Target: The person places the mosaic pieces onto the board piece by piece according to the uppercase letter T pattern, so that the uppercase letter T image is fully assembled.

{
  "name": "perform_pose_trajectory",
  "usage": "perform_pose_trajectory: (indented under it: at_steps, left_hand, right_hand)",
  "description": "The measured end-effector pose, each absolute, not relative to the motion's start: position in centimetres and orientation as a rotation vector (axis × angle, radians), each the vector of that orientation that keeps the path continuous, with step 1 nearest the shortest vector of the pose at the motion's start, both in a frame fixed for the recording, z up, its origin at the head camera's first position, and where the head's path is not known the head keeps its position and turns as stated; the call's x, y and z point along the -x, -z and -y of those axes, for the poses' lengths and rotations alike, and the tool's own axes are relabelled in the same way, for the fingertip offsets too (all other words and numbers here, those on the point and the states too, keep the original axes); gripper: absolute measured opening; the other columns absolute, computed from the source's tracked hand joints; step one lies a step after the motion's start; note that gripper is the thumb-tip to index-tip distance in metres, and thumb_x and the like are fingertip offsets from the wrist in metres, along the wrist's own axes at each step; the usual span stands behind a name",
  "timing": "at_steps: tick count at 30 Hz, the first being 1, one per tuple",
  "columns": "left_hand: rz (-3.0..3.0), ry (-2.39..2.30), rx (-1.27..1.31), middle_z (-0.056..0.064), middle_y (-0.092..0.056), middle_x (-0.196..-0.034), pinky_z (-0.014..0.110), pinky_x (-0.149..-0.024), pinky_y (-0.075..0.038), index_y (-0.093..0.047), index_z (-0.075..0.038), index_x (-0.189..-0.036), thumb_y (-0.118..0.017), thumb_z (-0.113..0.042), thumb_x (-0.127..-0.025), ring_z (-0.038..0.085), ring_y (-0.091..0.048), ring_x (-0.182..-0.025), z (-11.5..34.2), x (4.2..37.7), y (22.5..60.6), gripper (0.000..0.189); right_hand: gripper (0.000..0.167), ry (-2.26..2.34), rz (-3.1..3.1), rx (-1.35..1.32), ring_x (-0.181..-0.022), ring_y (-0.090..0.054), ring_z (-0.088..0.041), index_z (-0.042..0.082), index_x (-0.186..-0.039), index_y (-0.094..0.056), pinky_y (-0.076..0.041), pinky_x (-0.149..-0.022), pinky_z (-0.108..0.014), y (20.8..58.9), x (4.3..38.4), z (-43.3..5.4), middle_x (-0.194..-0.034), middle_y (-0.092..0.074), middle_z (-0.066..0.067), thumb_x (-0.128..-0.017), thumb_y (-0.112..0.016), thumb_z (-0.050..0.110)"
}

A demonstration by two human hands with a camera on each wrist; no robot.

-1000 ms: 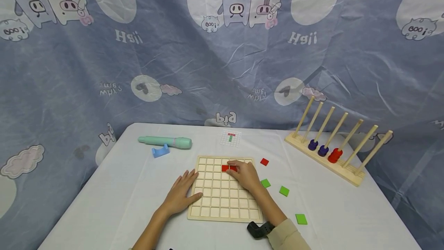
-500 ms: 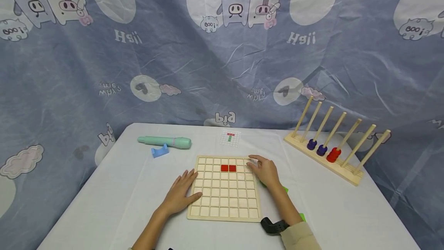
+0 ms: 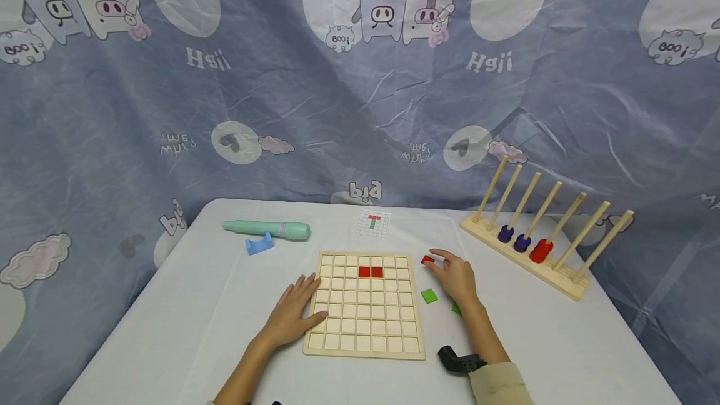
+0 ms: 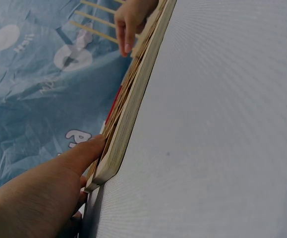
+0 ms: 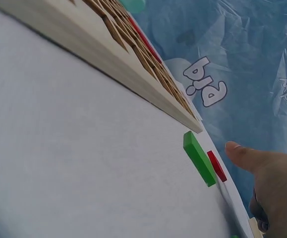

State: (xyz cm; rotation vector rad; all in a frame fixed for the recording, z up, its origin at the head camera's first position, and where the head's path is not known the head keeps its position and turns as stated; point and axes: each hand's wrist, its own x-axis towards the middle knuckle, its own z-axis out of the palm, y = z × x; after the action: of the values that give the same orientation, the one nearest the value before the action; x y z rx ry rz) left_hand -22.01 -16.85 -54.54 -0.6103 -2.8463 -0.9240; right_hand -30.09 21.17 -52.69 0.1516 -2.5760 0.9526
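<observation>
My left hand rests along the left edge of a wooden grid board, fingers spread and thumb over its rim. The left wrist view also shows the thumb of that hand on the board's corner. Two red square tiles, one beside the other, sit in cells of the second row. My right hand hovers right of the board over a loose red tile. In the right wrist view its thumb stands apart from that red tile.
A green tile lies right of the board, with another green tile partly behind the right arm. A pattern card lies behind the board. A peg stand with rings is at right; a green pen-like stick and blue holder at left.
My right hand has let go of the red tile in the grid and moved right, off the board, to the loose red tile. My left hand has stayed in place.
</observation>
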Motion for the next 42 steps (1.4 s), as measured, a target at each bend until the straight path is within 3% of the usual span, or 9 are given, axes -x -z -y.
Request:
perform_pose_trajectory:
  at_steps: [42]
  left_hand:
    - [2.848,0.936,0.601,0.008,-0.025,-0.150,0.044,-0.112,-0.006,-0.032,-0.011,-0.144,-0.058,-0.051,-0.085,0.026,-0.013,-0.139,16.76,21.98,54.47,0.077]
  right_hand:
    - [0.038,-0.932,2.677,-0.103,-0.042,-0.029,-0.012,0.008,-0.109,-0.068,-0.023,-0.040,-0.027,53.49,30.25,-21.37,-0.047,-0.035,0.002,-0.078,-0.074,0.030]
